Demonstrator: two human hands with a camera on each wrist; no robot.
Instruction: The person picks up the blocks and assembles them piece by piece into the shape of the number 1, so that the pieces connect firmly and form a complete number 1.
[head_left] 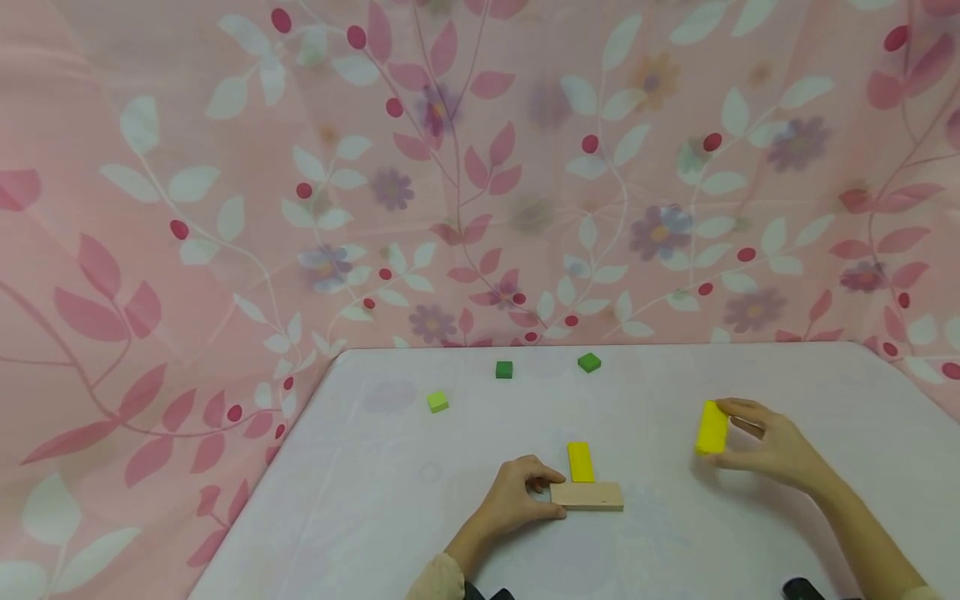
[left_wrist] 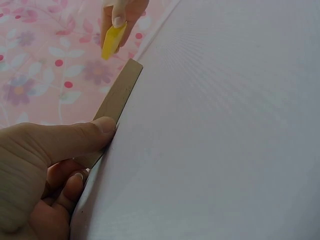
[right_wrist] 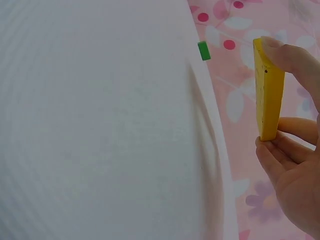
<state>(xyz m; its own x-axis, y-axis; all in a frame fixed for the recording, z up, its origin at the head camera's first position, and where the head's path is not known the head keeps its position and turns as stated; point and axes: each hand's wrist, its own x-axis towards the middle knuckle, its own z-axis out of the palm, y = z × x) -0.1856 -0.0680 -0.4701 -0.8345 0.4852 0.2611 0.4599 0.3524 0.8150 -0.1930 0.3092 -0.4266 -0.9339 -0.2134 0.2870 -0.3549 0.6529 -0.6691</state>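
Note:
My left hand (head_left: 517,496) pinches the left end of a plain wooden block (head_left: 587,497), with the thumb on its near side and the fingers behind. In the left wrist view the thumb presses on the wooden block (left_wrist: 117,97). A yellow block (head_left: 581,462) lies just behind the wooden one, its near end right at the wood's far edge. Off to the right, my right hand (head_left: 772,446) holds another yellow block (head_left: 712,427) by its two ends, thumb at one and fingers at the other. That yellow block (right_wrist: 270,90) shows small dark marks in the right wrist view.
Toward the back of the white-covered table (head_left: 360,500) lie a light green block (head_left: 437,402), a dark green block (head_left: 504,369) and another green block (head_left: 589,362). A pink floral cloth (head_left: 480,183) hangs behind. Black objects (head_left: 802,588) poke in at the bottom edge.

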